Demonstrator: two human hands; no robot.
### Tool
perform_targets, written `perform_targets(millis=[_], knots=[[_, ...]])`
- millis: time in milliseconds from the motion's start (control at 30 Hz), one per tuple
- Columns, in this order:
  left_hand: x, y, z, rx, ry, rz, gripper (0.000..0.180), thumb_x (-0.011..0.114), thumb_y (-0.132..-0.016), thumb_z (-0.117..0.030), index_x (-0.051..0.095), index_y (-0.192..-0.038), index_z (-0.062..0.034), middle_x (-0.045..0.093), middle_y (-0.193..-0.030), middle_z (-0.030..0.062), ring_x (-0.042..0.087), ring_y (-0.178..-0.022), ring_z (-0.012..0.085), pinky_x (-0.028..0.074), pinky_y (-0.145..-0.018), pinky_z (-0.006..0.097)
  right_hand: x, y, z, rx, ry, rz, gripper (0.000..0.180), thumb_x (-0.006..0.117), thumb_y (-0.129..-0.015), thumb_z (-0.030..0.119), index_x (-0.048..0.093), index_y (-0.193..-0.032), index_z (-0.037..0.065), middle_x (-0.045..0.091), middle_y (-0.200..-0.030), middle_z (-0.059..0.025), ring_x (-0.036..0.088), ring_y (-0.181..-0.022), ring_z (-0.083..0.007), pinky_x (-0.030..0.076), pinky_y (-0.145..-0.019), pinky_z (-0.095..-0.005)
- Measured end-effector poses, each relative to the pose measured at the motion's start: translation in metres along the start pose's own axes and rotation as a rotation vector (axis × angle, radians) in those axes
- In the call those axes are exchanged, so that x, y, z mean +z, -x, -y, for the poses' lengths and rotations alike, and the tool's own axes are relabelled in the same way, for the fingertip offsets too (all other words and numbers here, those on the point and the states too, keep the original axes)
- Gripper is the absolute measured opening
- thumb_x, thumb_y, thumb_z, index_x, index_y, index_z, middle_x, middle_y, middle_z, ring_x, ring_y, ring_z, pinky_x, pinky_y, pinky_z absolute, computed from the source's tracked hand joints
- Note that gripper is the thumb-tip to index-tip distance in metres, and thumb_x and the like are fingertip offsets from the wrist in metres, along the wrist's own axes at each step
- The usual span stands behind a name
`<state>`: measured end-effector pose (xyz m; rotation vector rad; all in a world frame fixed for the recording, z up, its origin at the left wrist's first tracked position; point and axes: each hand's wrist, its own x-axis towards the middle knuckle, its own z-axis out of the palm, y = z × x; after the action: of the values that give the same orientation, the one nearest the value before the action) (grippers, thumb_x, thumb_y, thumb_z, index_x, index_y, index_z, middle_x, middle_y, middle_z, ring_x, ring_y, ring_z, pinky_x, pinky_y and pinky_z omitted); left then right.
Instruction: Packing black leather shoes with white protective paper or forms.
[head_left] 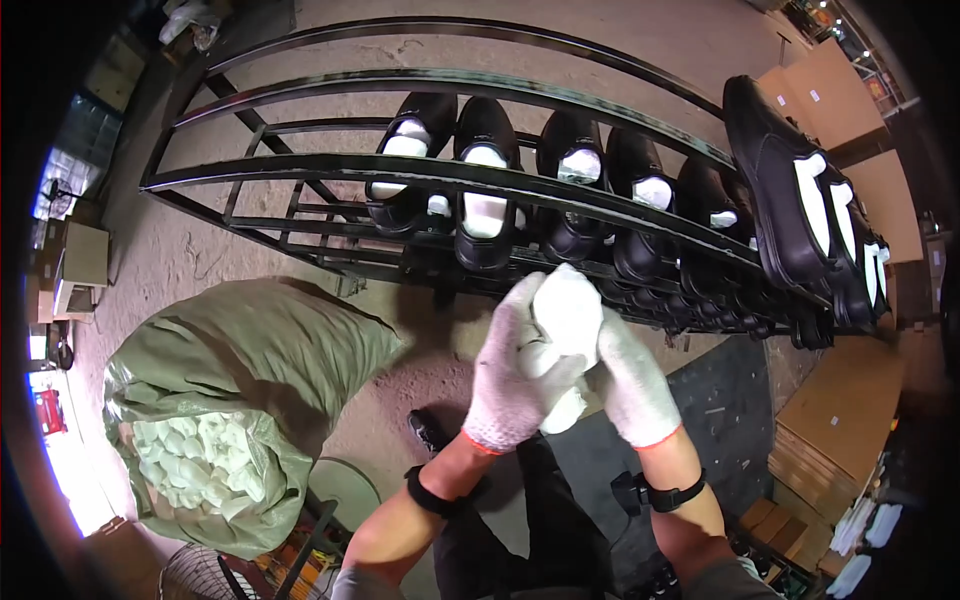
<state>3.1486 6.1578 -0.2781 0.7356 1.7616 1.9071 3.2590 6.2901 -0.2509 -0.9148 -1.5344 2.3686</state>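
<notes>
In front of my body I hold up white wads that look like crumpled paper (568, 310). My left hand (512, 375), in a white knit glove with an orange cuff, is closed round them, thumb across the front. My right hand (636, 385), gloved the same way, grips them from the other side; its fingertips are partly hidden behind. Another white piece (565, 410) shows below, between my palms. Just beyond my hands stands a black metal shoe rack (400, 170). Black leather shoes (485, 130) sit on it in a row, with white stuffing (484, 215) in their openings.
A large green woven sack (270, 340) stands open at the left, full of white wads (200, 460). Below it is a wire fan guard (205, 572). More black shoes (775, 180) stand at the rack's right end. Flat cardboard (835, 410) is stacked at the right.
</notes>
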Motion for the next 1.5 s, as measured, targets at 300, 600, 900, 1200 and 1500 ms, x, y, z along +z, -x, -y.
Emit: perform_targets(millis=[300,600,900,1200,1500], knots=[[0.036,-0.066,0.016,0.214,-0.301,-0.011,0.075,0.090,-0.085,-0.017,0.059,-0.151,0.0012,0.074,-0.118,0.0163,0.077,-0.103,0.0279,0.062,-0.093,0.040,-0.018,-0.049,0.061,-0.339,-0.156,-0.023,0.045,0.066,-0.113,0.031,0.061,-0.146,0.002,0.068,-0.146,-0.0099,0.065,-0.134,-0.0233,0.052,-0.115,-0.0435],[0.017,-0.073,0.030,0.164,-0.931,0.211,0.077,0.081,-0.091,-0.020,0.049,-0.160,-0.0067,0.074,-0.114,0.0186,0.075,-0.100,0.0399,0.062,-0.086,0.049,-0.003,-0.153,0.068,-0.912,1.457,-0.306,0.024,0.076,-0.090,0.021,0.074,-0.107,0.004,0.073,-0.108,-0.0141,0.072,-0.099,-0.0369,0.058,-0.085,-0.0481],[0.014,-0.061,0.039,0.218,-1.021,0.193,0.077,0.079,-0.089,-0.016,0.049,-0.159,-0.0065,0.070,-0.105,0.0153,0.074,-0.093,0.0354,0.062,-0.080,0.047,-0.011,-0.168,0.066,-1.298,1.823,-0.114,0.017,0.076,-0.092,0.021,0.075,-0.105,0.011,0.074,-0.104,-0.0101,0.068,-0.114,-0.0334,0.051,-0.103,-0.0441],[0.009,-0.054,0.039,0.274,-1.073,0.146,0.084,0.077,-0.086,-0.010,0.046,-0.164,-0.0043,0.067,-0.103,0.0138,0.072,-0.088,0.0340,0.062,-0.074,0.047,-0.025,-0.167,0.064,-0.931,1.483,-0.218,0.020,0.073,-0.096,0.026,0.078,-0.097,0.007,0.076,-0.105,-0.0134,0.072,-0.105,-0.0356,0.058,-0.092,-0.0436],[0.022,-0.048,0.027,0.141,-0.923,0.124,0.082,0.075,-0.089,-0.010,0.044,-0.166,-0.0079,0.069,-0.109,0.0162,0.073,-0.093,0.0376,0.063,-0.080,0.050,-0.038,-0.183,0.041,-0.971,1.595,-0.571,0.029,0.076,-0.087,0.035,0.067,-0.091,0.007,0.068,-0.088,-0.0156,0.069,-0.085,-0.0353,0.054,-0.081,-0.0516]])
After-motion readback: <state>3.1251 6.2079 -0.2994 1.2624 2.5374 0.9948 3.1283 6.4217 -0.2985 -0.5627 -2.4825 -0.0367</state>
